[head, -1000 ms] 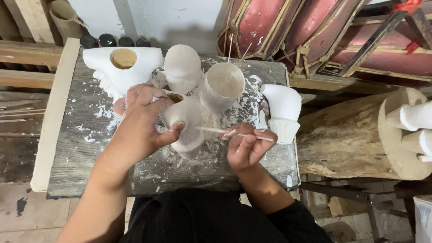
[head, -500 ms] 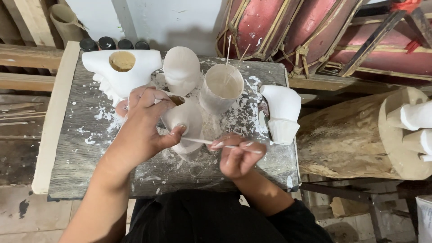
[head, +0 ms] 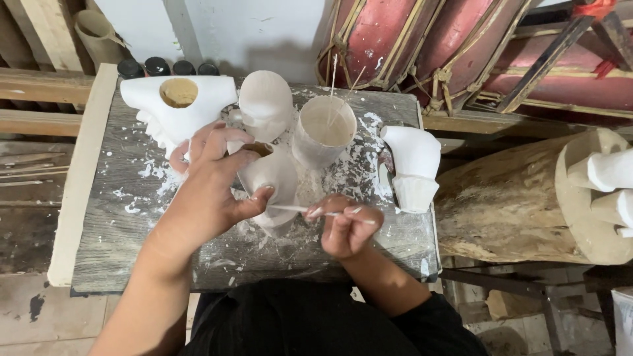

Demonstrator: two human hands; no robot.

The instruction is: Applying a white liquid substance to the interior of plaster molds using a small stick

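White plaster piece (head: 271, 178) half-hidden in clasping left hand (head: 210, 191); thin tool (head: 300, 210) pinched by right hand (head: 346, 227)

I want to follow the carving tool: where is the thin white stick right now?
In the head view the thin white stick lies level at centre, pinched in the right hand, its tip on the white piece in the left hand.
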